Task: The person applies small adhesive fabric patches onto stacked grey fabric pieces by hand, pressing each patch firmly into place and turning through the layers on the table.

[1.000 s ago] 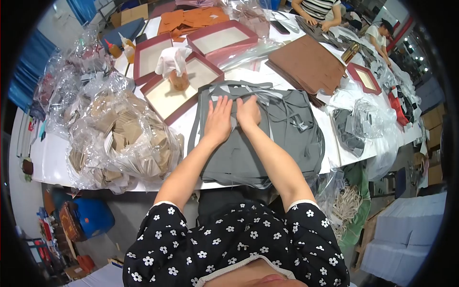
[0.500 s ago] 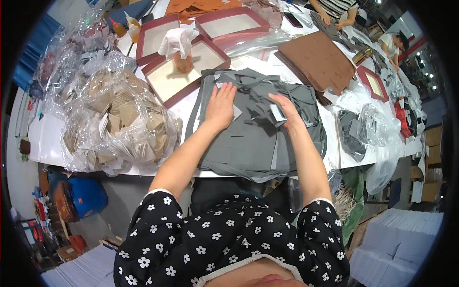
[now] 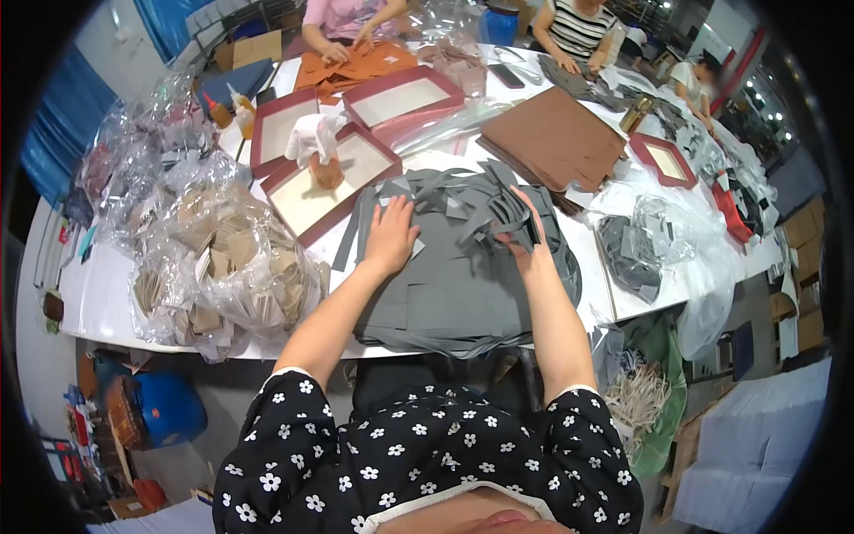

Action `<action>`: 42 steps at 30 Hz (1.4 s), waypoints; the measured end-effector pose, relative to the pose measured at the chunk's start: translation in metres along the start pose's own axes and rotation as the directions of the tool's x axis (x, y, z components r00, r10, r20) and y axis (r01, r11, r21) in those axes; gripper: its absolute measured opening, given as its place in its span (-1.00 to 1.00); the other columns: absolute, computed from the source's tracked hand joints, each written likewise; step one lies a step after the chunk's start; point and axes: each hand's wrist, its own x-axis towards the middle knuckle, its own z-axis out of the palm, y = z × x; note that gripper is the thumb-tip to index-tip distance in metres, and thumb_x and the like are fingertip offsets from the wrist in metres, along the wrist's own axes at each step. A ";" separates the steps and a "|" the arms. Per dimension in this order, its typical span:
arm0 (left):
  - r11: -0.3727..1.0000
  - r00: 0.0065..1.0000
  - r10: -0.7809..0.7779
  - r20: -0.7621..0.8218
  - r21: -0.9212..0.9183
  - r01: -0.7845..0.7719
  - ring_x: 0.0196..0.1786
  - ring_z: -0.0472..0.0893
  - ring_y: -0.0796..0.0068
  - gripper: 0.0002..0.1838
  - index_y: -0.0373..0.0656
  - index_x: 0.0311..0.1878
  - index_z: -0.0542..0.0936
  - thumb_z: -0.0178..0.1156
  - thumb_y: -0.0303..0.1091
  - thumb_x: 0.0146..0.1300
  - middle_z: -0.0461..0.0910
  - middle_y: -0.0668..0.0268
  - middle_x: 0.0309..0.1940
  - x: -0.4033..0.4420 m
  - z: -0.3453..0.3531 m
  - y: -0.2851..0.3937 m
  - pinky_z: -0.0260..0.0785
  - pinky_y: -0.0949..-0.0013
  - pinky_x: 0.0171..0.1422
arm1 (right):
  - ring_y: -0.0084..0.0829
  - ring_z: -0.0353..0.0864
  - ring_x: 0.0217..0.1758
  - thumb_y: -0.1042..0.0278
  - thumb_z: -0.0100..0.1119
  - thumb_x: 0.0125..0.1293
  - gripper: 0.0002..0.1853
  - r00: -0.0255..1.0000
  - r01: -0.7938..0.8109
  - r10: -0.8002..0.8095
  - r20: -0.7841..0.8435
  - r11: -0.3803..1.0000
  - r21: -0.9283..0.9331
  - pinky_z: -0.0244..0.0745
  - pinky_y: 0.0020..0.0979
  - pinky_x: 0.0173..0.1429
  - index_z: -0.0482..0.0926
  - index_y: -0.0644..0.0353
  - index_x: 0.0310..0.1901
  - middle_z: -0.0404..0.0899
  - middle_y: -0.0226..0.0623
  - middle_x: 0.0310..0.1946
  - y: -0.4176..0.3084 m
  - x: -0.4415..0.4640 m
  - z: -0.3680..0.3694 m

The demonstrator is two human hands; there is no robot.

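A stack of dark grey leather-like sheets (image 3: 445, 298) lies on the table in front of me, with loose grey strips along its far side. My left hand (image 3: 391, 236) rests on the left part of the stack, its fingers stretched out and pointing away from me. At the stack's right side, my right hand (image 3: 527, 233) is curled round a looped bundle of grey strips (image 3: 501, 218). Part of its grip is hidden behind the strips. A few small light grey pieces lie near both hands.
Red-rimmed boxes (image 3: 369, 156), one bearing a cloth-topped jar (image 3: 326, 169), stand beyond the stack. Clear bags of beige pieces (image 3: 236, 254) fill the left. Brown sheets (image 3: 556, 133) and bagged grey pieces (image 3: 630, 254) lie right. Co-workers' hands (image 3: 342, 49) work across the table.
My right hand now grips a bundle of strips, where before it was more open beside loose pieces. My left hand stays on the stack. The view has tilted up, showing another co-worker.
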 end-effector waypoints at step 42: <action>0.510 0.679 -0.012 0.734 -0.580 0.635 -0.27 0.57 0.51 -0.24 -0.25 -0.10 0.60 0.02 0.42 0.26 0.60 0.30 -0.30 0.070 -0.081 0.105 0.40 0.32 -0.20 | -0.52 0.56 0.02 0.23 0.32 0.23 -0.47 0.987 0.035 -0.146 -0.070 0.616 -0.787 0.44 -0.45 0.12 0.47 0.33 0.17 0.62 -0.23 -0.03 0.012 -0.066 0.029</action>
